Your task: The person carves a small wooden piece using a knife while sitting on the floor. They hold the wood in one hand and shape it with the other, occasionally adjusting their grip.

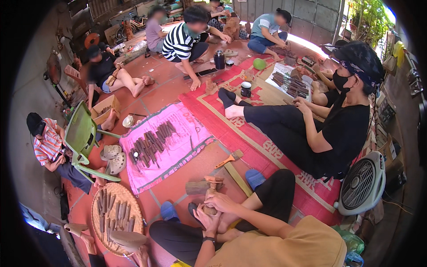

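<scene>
My left hand [207, 221], with a dark watch on its wrist, cups a small brown wooden piece [210, 208] from below, just above my crossed legs in black trousers. My right hand [222, 202] lies over the top of the same piece. In front of my hands, a wooden block [197, 187] lies on the red tile floor, with a smaller wood piece [214, 179] on it. A wooden-handled brush [229, 159] and a long flat wooden strip [238, 179] lie a little further out.
A pink cloth [175, 153] and a round woven tray [116, 238] carry several dark sticks. A green plastic chair [81, 133] stands at left, a white fan [361, 183] at right. A masked person in black [338, 129] sits close by on the red mat; others sit beyond.
</scene>
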Demonstrator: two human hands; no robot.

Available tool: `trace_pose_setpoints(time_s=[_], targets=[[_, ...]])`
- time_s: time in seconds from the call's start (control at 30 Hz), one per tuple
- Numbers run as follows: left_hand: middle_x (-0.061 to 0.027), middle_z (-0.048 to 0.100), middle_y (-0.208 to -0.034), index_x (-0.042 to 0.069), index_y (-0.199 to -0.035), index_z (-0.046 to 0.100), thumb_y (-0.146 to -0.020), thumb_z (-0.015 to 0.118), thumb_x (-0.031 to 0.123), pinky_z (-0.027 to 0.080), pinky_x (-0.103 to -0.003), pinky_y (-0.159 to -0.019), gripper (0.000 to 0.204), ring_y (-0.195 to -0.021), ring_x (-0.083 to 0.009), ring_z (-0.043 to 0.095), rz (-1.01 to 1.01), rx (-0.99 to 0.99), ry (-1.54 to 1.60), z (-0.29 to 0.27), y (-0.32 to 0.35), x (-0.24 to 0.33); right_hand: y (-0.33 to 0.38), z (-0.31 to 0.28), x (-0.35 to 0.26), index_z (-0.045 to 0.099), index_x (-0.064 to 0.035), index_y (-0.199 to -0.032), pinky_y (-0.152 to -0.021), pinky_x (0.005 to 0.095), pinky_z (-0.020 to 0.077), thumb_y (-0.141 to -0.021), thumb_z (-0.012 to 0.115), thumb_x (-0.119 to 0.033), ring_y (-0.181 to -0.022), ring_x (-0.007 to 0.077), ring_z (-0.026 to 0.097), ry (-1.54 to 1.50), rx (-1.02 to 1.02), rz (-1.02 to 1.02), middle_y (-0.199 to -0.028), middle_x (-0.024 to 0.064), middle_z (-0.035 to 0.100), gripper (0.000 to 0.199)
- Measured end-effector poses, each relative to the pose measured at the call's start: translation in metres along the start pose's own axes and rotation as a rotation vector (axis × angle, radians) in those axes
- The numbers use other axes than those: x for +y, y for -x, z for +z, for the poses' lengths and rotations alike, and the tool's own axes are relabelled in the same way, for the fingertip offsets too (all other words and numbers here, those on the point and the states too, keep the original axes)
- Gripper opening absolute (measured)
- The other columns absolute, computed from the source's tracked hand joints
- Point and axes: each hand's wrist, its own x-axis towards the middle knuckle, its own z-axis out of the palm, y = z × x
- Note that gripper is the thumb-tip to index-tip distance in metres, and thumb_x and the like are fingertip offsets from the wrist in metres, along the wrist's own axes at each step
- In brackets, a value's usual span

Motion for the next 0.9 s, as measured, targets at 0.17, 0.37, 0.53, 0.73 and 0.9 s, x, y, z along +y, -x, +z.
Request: trace_pose_setpoints(time_s=[0.17,0.37,0.53,0.73,0.9], targets=[[-0.0169,0.054,-0.127,0.000,-0.128,0.046,-0.059,0.091,0.048,0.017,-0.053,-0.120,0.095,-0.131,-0.0331,0.045,-0.019,-0.003,0.000,-0.004,-0.001,0.005,-0.011,-0.004,-0.001,0.075,-0.0086,-0.100,-0.084,0.0403,0.0532,-0.086,0.066,-0.015,-0.098,0.0285,0.064,0.075,-0.077,-0.028,-0.099,0.0081,0.065,0.018],[-0.0180,0.055,-0.127,0.002,-0.126,0.046,-0.057,0.091,0.049,0.017,-0.054,-0.120,0.094,-0.131,-0.0327,0.047,-0.027,-0.004,-0.013,-0.002,-0.001,0.002,-0.009,-0.002,-0.002,0.075,-0.0080,-0.098,-0.082,0.0404,0.0535,-0.083,0.068,-0.012,-0.097,0.0271,0.065,0.004,0.006,-0.021,-0.099,0.0074,0.065,0.017],[-0.0177,0.055,-0.128,0.002,-0.125,0.046,-0.057,0.091,0.048,0.017,-0.054,-0.120,0.094,-0.131,-0.0326,0.047,-0.039,-0.009,-0.001,-0.002,-0.002,0.007,-0.005,-0.001,0.003,0.074,-0.0059,-0.100,-0.084,0.0408,0.0535,-0.085,0.067,-0.012,-0.102,0.0296,0.065,-0.038,0.003,0.014,-0.104,0.0100,0.065,0.018],[-0.0170,0.055,-0.127,0.003,-0.123,0.047,-0.057,0.092,0.048,0.017,-0.054,-0.120,0.092,-0.131,-0.0323,0.047,-0.031,0.005,0.009,0.000,-0.001,0.001,-0.007,-0.004,0.001,0.074,-0.0048,-0.102,-0.085,0.0412,0.0536,-0.085,0.067,-0.013,-0.103,0.0305,0.065,-0.050,-0.025,0.066,-0.106,0.0114,0.066,0.020],[-0.0178,0.055,-0.127,0.003,-0.123,0.047,-0.057,0.092,0.048,0.018,-0.054,-0.120,0.092,-0.130,-0.0331,0.048,-0.031,-0.009,0.022,0.000,-0.001,0.001,-0.008,-0.006,-0.002,0.075,-0.0053,-0.101,-0.084,0.0411,0.0539,-0.085,0.066,-0.010,-0.101,0.0298,0.066,-0.051,-0.065,0.084,-0.105,0.0109,0.066,0.019]])
